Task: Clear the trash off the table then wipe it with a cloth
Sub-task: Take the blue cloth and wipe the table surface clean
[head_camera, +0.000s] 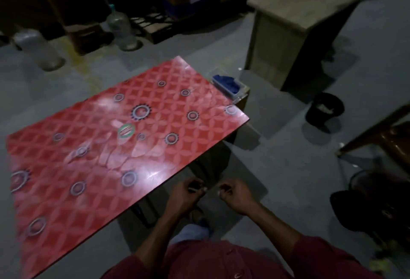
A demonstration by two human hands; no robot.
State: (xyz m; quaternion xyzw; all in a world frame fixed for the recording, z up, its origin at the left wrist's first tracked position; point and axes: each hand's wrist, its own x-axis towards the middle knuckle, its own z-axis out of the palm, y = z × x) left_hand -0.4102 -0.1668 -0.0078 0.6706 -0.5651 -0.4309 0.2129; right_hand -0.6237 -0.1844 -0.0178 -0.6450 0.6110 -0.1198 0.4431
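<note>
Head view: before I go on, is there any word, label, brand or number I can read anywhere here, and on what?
None can be read.
Red table: printed circles and diamonds only, no lettering.
Green ring on the table: dark bars inside it, too blurred to tell whether they are text.
Bottle on the floor: any label is too dark and blurred.
Clear box with the blue cloth: no legible marking.
</note>
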